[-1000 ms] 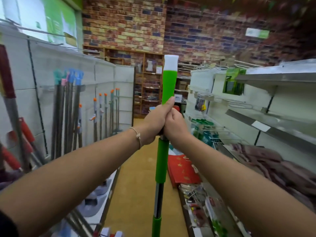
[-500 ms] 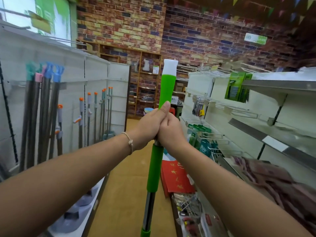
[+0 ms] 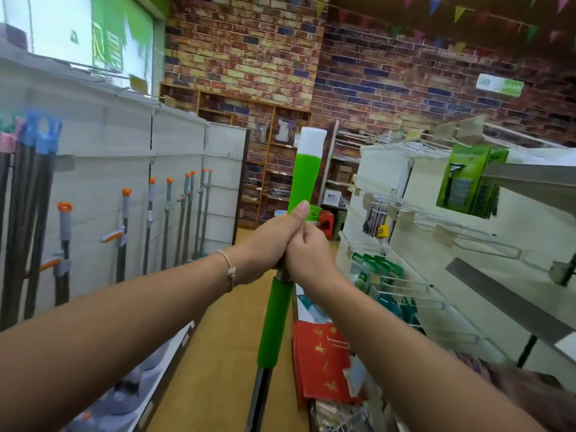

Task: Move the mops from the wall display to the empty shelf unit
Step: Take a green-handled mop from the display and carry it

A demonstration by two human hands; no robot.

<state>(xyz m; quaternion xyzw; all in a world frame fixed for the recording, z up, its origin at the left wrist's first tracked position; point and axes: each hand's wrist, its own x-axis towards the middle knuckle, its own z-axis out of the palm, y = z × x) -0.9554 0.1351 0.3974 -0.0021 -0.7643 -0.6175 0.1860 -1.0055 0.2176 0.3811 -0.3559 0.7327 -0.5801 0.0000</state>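
Mop [image 3: 307,169]: green handle, white cap, upright | both hands gripping

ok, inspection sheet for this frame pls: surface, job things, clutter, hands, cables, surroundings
Surface: tan aisle floor; grey metal shelf on the unit to the right.
Job's things: green-handled mop held upright in mid-aisle; wall mops hang in a row on the left display.
Clutter: red packets low on the right; green hanging packs above them.
Grippers: left hand and right hand both grip the mop handle, pressed together, left thumb up on the green grip.
Cables: nothing seen.
Surroundings: brick wall at the aisle end; bunting overhead.
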